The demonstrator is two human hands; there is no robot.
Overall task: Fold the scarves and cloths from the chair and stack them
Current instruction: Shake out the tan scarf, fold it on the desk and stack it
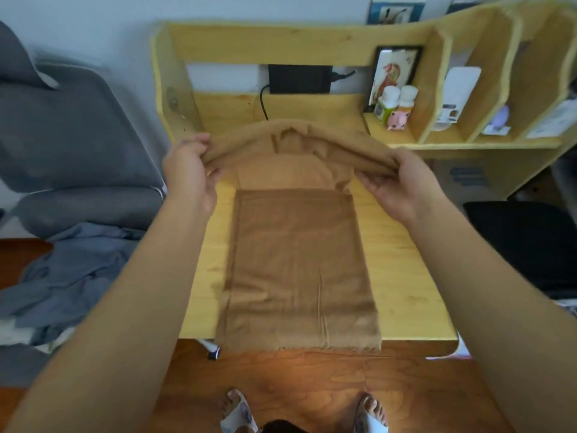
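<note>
A tan scarf (299, 264) of soft, matt woven cloth is lying on the desk (396, 251), its fringed hem hanging over the front edge. The desk is showing pale, smooth wood with a faint grain, and the floor (312, 379) is gleaming as darker glossy wood. The chair (78, 135) is wearing matt grey fabric, with crumpled grey cloths (71, 276) on it. Two bottles (395, 103) at the back right corner are looking like smooth plastic.
</note>
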